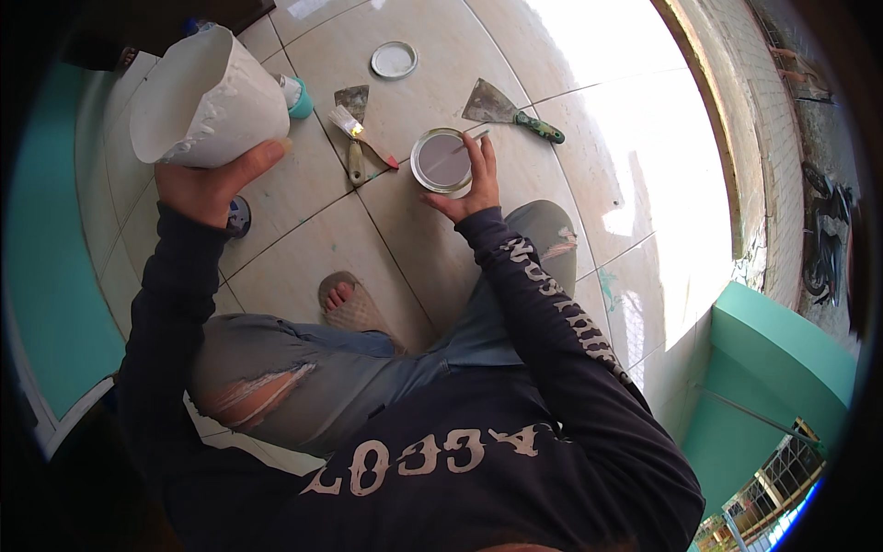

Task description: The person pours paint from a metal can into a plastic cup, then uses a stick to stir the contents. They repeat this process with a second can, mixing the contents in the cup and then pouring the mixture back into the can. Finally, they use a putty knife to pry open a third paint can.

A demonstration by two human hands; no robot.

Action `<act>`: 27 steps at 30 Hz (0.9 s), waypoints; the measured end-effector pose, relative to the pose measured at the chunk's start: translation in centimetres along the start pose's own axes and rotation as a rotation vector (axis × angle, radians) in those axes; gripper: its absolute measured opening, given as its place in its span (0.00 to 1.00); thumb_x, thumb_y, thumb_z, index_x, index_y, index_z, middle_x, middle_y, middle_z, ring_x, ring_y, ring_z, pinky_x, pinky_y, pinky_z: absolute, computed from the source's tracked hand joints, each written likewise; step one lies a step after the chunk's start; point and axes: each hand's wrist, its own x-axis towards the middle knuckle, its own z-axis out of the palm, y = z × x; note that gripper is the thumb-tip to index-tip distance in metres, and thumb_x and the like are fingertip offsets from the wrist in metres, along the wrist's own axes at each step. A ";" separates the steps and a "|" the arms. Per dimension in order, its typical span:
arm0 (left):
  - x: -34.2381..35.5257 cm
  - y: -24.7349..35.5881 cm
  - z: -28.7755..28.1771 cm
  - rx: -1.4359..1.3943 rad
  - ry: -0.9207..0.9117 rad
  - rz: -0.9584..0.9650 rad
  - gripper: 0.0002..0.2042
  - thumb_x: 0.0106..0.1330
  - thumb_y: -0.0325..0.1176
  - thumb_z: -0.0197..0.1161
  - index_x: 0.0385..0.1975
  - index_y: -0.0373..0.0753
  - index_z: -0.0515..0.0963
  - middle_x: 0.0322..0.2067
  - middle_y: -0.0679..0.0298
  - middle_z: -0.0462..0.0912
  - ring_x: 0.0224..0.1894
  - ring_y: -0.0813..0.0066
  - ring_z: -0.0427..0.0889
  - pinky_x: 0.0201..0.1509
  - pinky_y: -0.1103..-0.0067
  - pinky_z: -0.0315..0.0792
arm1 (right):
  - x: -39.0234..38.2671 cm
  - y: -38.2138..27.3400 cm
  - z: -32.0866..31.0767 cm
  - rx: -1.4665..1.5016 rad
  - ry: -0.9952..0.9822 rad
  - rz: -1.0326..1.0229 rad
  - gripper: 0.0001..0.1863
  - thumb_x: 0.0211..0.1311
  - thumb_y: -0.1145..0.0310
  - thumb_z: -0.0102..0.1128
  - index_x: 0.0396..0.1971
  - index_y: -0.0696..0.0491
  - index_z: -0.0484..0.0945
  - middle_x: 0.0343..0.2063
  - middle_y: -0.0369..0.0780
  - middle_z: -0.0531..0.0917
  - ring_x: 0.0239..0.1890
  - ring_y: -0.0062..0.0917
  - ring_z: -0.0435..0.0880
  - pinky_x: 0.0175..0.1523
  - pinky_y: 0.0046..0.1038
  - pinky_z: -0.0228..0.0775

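Person's sitting on the tiled floor (303, 248) here. Left hand (207, 184) is raised and wrapped shut around the bottom of a white bucket (207, 97) caked in white paste, tipped with its mouth facing up and left. Right hand (474, 184) is curled loosely around the right rim of an open round tin (441, 159) sitting on the floor, fingers half closed and touching it; looks like a thin stick (467, 140) pokes out of the tin by the fingertips. The tin lies down and to the right of the bucket, well apart, so the right hand is the nearer one. Just beyond the tin: a paintbrush (361, 138), two scrapers (508, 109), a loose lid (394, 60).
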 end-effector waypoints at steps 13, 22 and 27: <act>-3.7 3.3 4.0 -0.120 0.136 -0.136 0.30 0.44 0.19 0.73 0.52 0.35 0.74 0.45 0.59 0.81 0.48 0.69 0.80 0.55 0.72 0.73 | 5.5 -0.7 -4.5 0.127 -0.059 0.191 0.14 0.61 0.60 0.62 0.40 0.54 0.81 0.29 0.42 0.83 0.28 0.33 0.81 0.37 0.32 0.72; -12.2 -0.4 11.3 -0.202 0.527 -0.196 0.36 0.39 0.29 0.81 0.53 0.36 0.72 0.46 0.58 0.81 0.46 0.68 0.81 0.53 0.72 0.76 | 3.1 -3.9 -6.9 -0.115 -0.056 -0.229 0.09 0.64 0.64 0.57 0.38 0.54 0.78 0.31 0.43 0.84 0.33 0.38 0.82 0.43 0.36 0.70; -15.0 -5.1 13.1 -0.039 0.563 -0.245 0.46 0.33 0.37 0.84 0.58 0.36 0.66 0.51 0.58 0.77 0.53 0.64 0.77 0.59 0.70 0.71 | 3.4 -5.3 -6.3 -0.061 -0.071 -0.078 0.13 0.66 0.60 0.55 0.36 0.55 0.80 0.29 0.45 0.83 0.33 0.41 0.82 0.39 0.37 0.72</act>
